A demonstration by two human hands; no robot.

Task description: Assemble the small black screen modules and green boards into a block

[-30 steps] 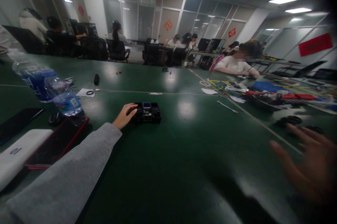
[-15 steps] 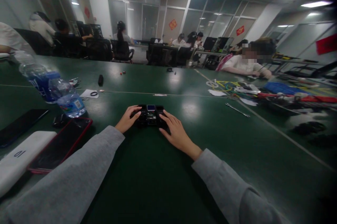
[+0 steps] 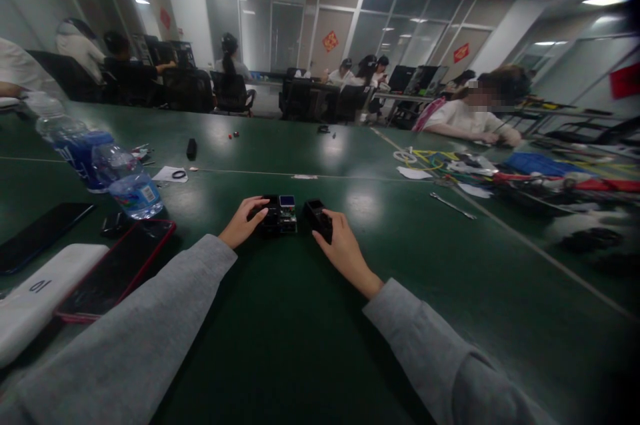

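Observation:
My left hand (image 3: 245,221) is closed on a black box-shaped part (image 3: 271,217) on the green table. Against that part's right side sits a small circuit board with a screen (image 3: 287,213). A separate black block (image 3: 317,217) lies a short gap to the right of the board, tilted slightly, and my right hand (image 3: 341,245) grips it between thumb and fingers. Fine details of both black parts are too dark to make out.
At left stand two water bottles (image 3: 127,182), with a red-edged phone (image 3: 117,268), a white power bank (image 3: 47,292) and a dark phone (image 3: 45,235). A wrench (image 3: 453,206) and tangled cables (image 3: 440,160) lie at right. A person (image 3: 467,118) sits across the table.
The right black block has come away from the circuit board toward the right, held in my right hand. My left hand has stayed in place.

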